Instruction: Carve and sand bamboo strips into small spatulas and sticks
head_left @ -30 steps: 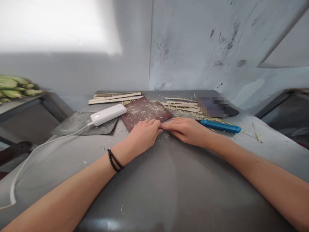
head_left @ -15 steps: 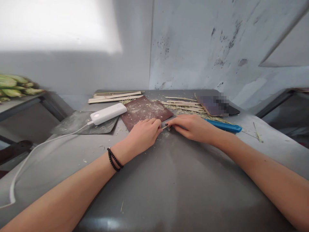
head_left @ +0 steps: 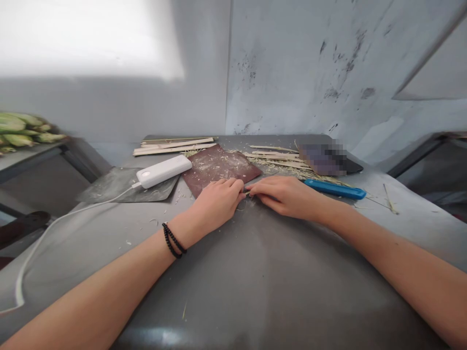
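Note:
Near the middle of the grey table [head_left: 233,291], my left hand [head_left: 221,201] is closed on a thin pale strip [head_left: 247,193], most of which its fingers hide. My right hand [head_left: 282,194] faces it from the right, fingertips pinched at the strip's other end, close to my left fingertips. Whatever else the right fingers hold is too small to make out. Just beyond my hands lies a reddish-brown sheet [head_left: 219,167] dusted with shavings. A blue-handled knife [head_left: 333,188] rests beside my right wrist.
A white power bank [head_left: 164,171] with a cable sits on a dark sheet [head_left: 109,187] at the left. Pale wooden strips [head_left: 175,145] and shavings [head_left: 284,163] line the back, beside a phone-like object [head_left: 319,159]. Green corn [head_left: 18,129] lies on another surface far left.
My right hand has shifted slightly left, its fingertips now nearer to my left fingertips, and more of the blue handle shows. My left hand has hardly moved.

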A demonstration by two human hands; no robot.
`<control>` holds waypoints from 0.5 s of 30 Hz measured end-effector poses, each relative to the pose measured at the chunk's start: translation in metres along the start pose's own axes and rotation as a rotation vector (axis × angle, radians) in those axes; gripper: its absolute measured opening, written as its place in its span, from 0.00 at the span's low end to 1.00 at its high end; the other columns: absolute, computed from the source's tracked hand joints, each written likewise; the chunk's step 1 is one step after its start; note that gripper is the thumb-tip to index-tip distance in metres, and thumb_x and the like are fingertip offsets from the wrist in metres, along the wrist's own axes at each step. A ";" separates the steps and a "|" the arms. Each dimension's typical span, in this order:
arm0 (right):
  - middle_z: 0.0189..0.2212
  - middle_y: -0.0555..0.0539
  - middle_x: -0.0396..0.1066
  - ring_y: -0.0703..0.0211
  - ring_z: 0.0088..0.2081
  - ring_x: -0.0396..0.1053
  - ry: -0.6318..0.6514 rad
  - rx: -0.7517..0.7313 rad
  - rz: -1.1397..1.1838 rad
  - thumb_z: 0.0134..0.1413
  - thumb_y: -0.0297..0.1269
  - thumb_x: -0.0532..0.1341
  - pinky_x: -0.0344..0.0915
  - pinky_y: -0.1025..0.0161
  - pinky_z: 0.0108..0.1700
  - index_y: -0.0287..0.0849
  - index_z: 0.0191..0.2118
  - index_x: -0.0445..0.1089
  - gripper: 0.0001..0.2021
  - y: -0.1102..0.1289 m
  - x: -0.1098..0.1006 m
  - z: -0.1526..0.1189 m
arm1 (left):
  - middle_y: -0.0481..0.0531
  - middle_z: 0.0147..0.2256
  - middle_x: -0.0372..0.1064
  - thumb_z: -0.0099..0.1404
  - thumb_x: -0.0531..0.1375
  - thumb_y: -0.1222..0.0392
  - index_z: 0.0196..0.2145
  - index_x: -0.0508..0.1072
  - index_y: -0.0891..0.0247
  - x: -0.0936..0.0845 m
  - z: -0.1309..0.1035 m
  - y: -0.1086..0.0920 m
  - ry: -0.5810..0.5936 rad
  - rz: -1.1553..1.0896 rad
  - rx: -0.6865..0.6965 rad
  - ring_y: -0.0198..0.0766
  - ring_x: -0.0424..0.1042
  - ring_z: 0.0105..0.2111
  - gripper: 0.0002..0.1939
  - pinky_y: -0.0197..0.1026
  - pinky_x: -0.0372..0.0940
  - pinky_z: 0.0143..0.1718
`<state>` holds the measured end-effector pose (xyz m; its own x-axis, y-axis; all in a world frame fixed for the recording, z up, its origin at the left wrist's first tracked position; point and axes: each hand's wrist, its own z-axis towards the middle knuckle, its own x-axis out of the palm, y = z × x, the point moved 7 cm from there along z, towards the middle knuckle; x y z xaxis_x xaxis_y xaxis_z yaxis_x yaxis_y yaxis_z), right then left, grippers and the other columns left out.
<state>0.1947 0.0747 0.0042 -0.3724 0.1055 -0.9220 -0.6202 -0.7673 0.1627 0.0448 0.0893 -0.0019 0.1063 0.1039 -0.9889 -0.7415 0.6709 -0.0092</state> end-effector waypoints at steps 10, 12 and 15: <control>0.50 0.47 0.84 0.50 0.48 0.82 0.024 0.051 0.001 0.68 0.29 0.58 0.73 0.56 0.50 0.50 0.49 0.81 0.15 -0.016 -0.004 -0.004 | 0.55 0.50 0.76 0.78 0.64 0.54 0.54 0.76 0.64 -0.003 0.000 -0.001 0.007 -0.013 0.000 0.44 0.78 0.48 0.14 0.53 0.76 0.52; 0.50 0.47 0.84 0.49 0.48 0.82 0.023 0.048 -0.002 0.68 0.29 0.58 0.74 0.56 0.50 0.50 0.50 0.82 0.16 -0.016 -0.004 -0.004 | 0.55 0.50 0.76 0.78 0.64 0.53 0.54 0.76 0.64 -0.003 0.000 -0.001 0.007 -0.013 -0.002 0.44 0.78 0.48 0.13 0.53 0.76 0.52; 0.48 0.47 0.84 0.49 0.48 0.82 0.015 0.040 -0.001 0.67 0.29 0.59 0.74 0.55 0.50 0.52 0.52 0.81 0.16 -0.015 -0.004 -0.004 | 0.55 0.50 0.76 0.78 0.64 0.53 0.54 0.76 0.64 -0.002 0.000 0.000 0.005 -0.017 -0.001 0.44 0.78 0.48 0.14 0.53 0.76 0.52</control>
<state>0.2081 0.0837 0.0038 -0.3610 0.0965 -0.9276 -0.6481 -0.7411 0.1751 0.0445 0.0890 -0.0001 0.1153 0.0887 -0.9894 -0.7403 0.6718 -0.0260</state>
